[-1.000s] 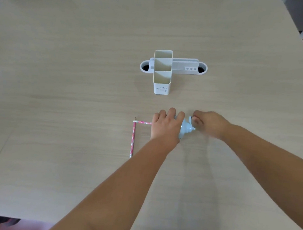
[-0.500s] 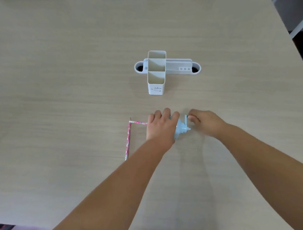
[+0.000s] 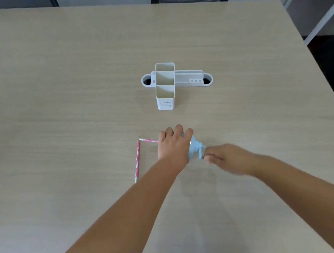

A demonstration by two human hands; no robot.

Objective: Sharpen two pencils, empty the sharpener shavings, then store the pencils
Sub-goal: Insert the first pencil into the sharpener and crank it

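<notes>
Since a moment ago my right hand (image 3: 230, 158) has swung from the far side of the crank down to its near side, and it shows blurred with motion; its fingertips pinch the small handle of the light blue plastic crank sharpener (image 3: 195, 149). My left hand (image 3: 173, 145) lies clenched over the sharpener's body, pressing it onto the pale wood-grain worktop (image 3: 64, 98), so only the round blue end and the crank show between my two hands. From under the left side of my left hand a pink patterned pencil (image 3: 148, 140) sticks out level, its free end pointing away to the left; I cannot tell how deep it sits in the sharpener. Just left of my left hand a second pink patterned pencil (image 3: 137, 161) lies flat on the worktop, running toward me, its far tip just beside the free end of the first. Beyond both hands, well apart, stands a white plastic desk organiser with tall square compartments (image 3: 164, 86).
</notes>
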